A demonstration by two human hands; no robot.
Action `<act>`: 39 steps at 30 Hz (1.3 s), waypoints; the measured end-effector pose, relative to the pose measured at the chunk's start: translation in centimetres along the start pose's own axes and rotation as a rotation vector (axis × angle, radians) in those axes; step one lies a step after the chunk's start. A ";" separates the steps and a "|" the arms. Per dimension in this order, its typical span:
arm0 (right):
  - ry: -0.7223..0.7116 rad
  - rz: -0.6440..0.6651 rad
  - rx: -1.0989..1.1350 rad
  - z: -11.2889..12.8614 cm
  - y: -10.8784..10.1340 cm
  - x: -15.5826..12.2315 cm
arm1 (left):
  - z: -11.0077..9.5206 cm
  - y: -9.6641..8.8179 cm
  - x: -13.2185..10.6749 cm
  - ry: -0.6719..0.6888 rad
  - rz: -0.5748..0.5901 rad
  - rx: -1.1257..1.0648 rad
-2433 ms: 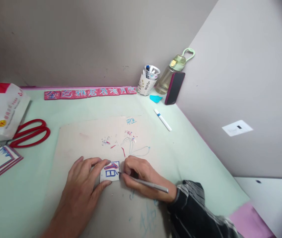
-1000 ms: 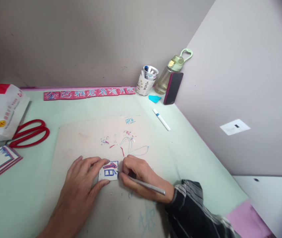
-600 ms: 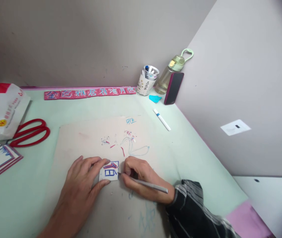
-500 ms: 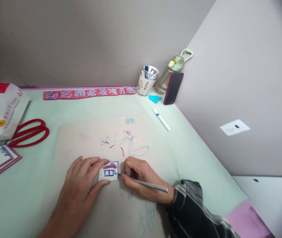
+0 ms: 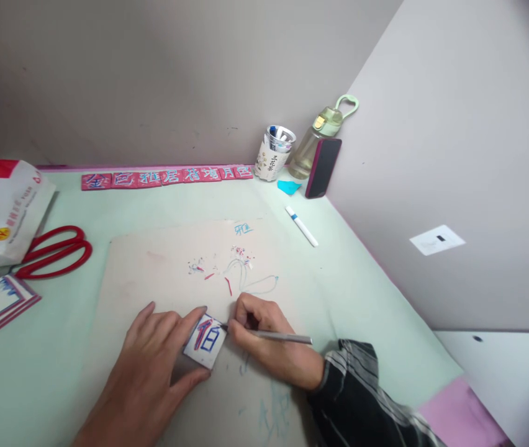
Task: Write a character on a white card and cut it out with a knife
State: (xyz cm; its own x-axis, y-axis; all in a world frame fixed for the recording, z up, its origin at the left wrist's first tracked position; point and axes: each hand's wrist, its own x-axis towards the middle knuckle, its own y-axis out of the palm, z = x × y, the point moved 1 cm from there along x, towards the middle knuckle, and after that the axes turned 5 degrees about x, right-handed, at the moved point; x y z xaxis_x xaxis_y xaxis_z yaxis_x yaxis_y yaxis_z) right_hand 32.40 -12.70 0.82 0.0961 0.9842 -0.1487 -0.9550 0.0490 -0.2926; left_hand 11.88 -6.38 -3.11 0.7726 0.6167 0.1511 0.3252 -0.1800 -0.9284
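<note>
My left hand (image 5: 155, 351) grips a small white square block (image 5: 205, 359) by its opposite edges, between thumb and fingertips. The block bears a character drawn in blue, with some strokes in red, and sits turned at an angle. In my right hand (image 5: 271, 338) is a slim silver craft knife (image 5: 287, 337), pinched like a pen. Its dark tip is at the block's upper right corner; whether it touches cannot be made out. Beneath both hands lies a beige board (image 5: 138, 267) with blue scribbles, red slivers (image 5: 228, 286) and small crumbs (image 5: 241, 252).
Red-handled scissors (image 5: 59, 251), stacked cards (image 5: 1, 304) and a white paper bag (image 5: 4, 211) are at left. Carved red tiles (image 5: 162, 178) line the wall. Farther right are a cup of pens (image 5: 274, 155), a bottle (image 5: 308, 149), a phone (image 5: 323, 167) and a marker (image 5: 302, 226).
The block has turned clockwise and shifted slightly down in my left hand. My left thumb has moved lower, and the knife tip now meets a different part of the block's outline.
</note>
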 end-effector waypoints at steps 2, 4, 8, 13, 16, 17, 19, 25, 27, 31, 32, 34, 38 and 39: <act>0.009 -0.001 0.013 0.1 0.0 0.0 | 0.1 -0.2 -0.1 0.027 0.023 -0.023; 0.012 -0.007 0.014 0.2 0.1 0.0 | -0.1 -0.2 -0.1 0.028 0.002 -0.036; 0.006 -0.043 -0.012 0.2 0.4 -0.1 | -1.1 0.2 0.5 -0.012 -0.088 -0.010; 0.003 -0.078 -0.018 0.0 0.8 0.0 | -2.3 0.7 0.9 -0.022 -0.145 0.053; 0.010 -0.084 -0.007 0.1 0.7 0.0 | -2.1 0.4 0.7 0.000 -0.103 0.019; 0.015 -0.083 -0.002 0.1 0.7 0.0 | -2.0 0.3 0.6 0.004 -0.089 0.003; 0.023 -0.079 0.008 0.3 0.7 0.0 | -1.9 0.1 0.5 0.003 -0.075 -0.017; 0.029 -0.106 0.002 0.5 0.9 -0.1 | -2.2 0.3 0.6 -0.030 -0.110 -0.001; 0.034 -0.110 -0.007 0.3 1.1 -0.2 | -2.4 0.5 0.7 -0.038 -0.114 0.004; 0.000 -0.107 -0.018 0.0 1.3 -0.3 | -2.5 0.6 0.7 -0.055 -0.117 0.004; -0.009 -0.107 -0.023 -0.1 1.3 -0.3 | -2.5 0.6 0.7 -0.056 -0.122 0.006; -0.018 -0.108 -0.040 -0.1 1.3 -0.3 | -2.6 0.6 0.7 -0.052 -0.133 0.010; -0.013 -0.102 -0.079 0.2 1.3 -0.4 | -2.8 0.5 0.8 -0.059 -0.134 0.011; -0.011 -0.099 -0.083 0.3 1.3 -0.4 | -2.8 0.5 0.9 -0.060 -0.135 0.008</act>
State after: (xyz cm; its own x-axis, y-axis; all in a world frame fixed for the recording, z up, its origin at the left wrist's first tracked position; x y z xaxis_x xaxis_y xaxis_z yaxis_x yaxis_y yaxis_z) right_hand 31.04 -12.94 0.76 0.1854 0.9771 -0.1047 -0.9142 0.1324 -0.3830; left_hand 14.25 -8.10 -2.46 0.6881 0.6798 0.2539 0.4192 -0.0868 -0.9037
